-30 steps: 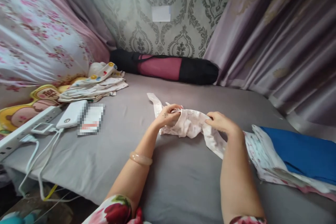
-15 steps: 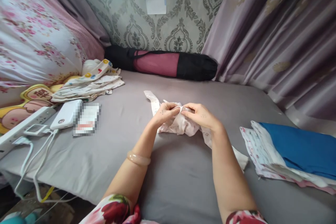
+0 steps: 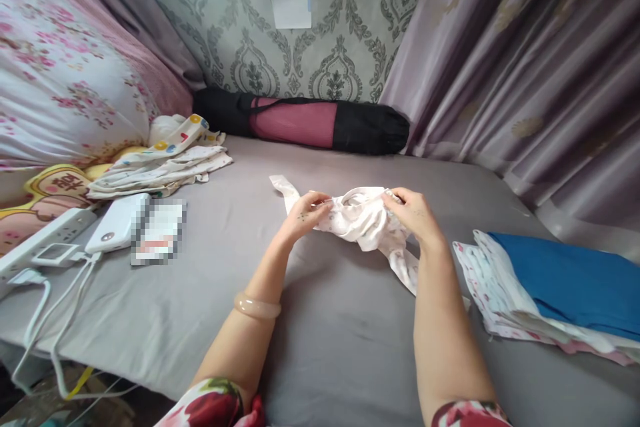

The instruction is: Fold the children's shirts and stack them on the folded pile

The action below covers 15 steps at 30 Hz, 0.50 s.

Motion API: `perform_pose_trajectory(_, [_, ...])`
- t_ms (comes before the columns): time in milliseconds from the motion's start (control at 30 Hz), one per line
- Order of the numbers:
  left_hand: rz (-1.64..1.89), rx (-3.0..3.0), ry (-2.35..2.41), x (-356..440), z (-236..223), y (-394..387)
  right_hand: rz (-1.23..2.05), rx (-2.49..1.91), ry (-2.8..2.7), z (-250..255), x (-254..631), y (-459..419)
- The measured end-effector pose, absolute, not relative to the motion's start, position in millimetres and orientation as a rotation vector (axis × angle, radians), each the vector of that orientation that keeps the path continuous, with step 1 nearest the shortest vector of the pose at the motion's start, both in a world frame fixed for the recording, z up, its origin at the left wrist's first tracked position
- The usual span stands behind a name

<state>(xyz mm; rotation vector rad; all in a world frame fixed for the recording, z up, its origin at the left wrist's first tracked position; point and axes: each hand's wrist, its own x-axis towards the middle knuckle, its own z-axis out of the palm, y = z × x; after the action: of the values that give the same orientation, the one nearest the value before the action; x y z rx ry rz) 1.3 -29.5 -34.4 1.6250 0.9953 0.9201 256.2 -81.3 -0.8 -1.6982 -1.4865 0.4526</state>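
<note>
A small pale pink garment [image 3: 367, 217] with a faint print is bunched between my two hands, just over the grey sheet. My left hand [image 3: 309, 213] is closed on its left edge, thumb and fingers pinching the cloth. On the other side my right hand [image 3: 411, 210] grips the right edge near the top. A rounded opening, like a neckline, shows between them. One sleeve-like strip sticks out past my left hand, and another hangs down beside my right wrist. Part of the cloth is hidden behind my fingers.
Folded clothes with a blue piece [image 3: 575, 280] on top lie at the right. More clothes [image 3: 165, 163] are piled at the left, near a power strip [image 3: 45, 240], a white power bank [image 3: 117, 221] and cables. A long black and maroon bag [image 3: 295, 123] lies along the wall.
My hands have moved apart, the right one further to the right. The garment, gathered between my thumbs before, is now spread wider with its opening showing.
</note>
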Motion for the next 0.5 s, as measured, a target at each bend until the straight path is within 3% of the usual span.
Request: perform_pose_trajectory(500, [0.957, 1.589, 0.876, 2, -17, -38, 0.77, -1.534, -1.338, 11, 253, -89])
